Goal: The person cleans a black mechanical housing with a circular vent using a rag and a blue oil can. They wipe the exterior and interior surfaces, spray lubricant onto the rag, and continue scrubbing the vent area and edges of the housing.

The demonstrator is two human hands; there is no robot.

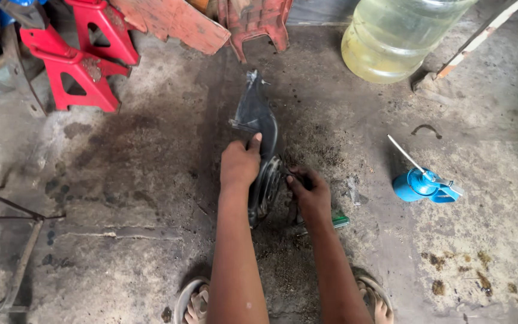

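The person squatted over a stained concrete floor [151,180], both arms reaching down to a black, greasy metal car part [258,117] that lay lengthwise between the sandalled feet and a row of red jack stands [79,66]. The left hand [239,163] was curled over the part's middle, thumb stretched up along its dark surface and fingers wrapped round the far edge, pressing it steady. The right hand [310,191] was closed at the part's round lower end, fingers bent in around something small; whether it gripped a tool or the part's own rim I could not tell. A green-handled tool [338,222] lay on the floor just beside that wrist. Well apart to the right sat a blue oil can [422,185] with a long thin spout, and a large clear jug of yellowish liquid [400,36] stood beyond. By my judgement the work was at the stage of holding the part firm while working on its round end, which calls for a steady left hand and careful fingers on the right.
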